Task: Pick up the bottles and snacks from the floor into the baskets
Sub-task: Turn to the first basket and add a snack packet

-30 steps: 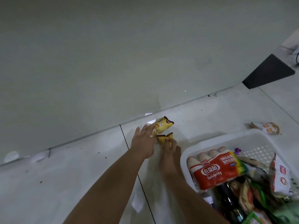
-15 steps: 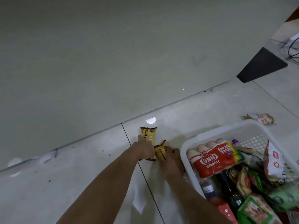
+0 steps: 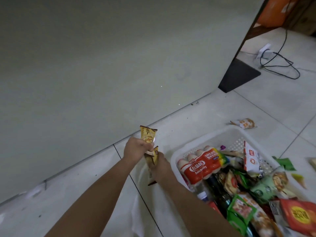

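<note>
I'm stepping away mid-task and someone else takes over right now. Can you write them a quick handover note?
Left hand grips a yellow snack packet, held upright.
Right hand holds a second yellow packet right beside it.
The white basket, just right of the hands, already holds bottles and snacks.
Left to do: drop both packets in, then fetch the orange-and-white packet on the floor beyond the basket. A green packet at the basket's right side may also lie outside.

The basket (image 3: 227,134) is white, with a perforated wall. Inside it lies a red-and-white bottle multipack (image 3: 201,164) with a rainbow end. Left of the basket are yellow, brown-edged snack packets (image 3: 147,134); beyond it lies a white-and-orange wrapper (image 3: 244,123).
</note>
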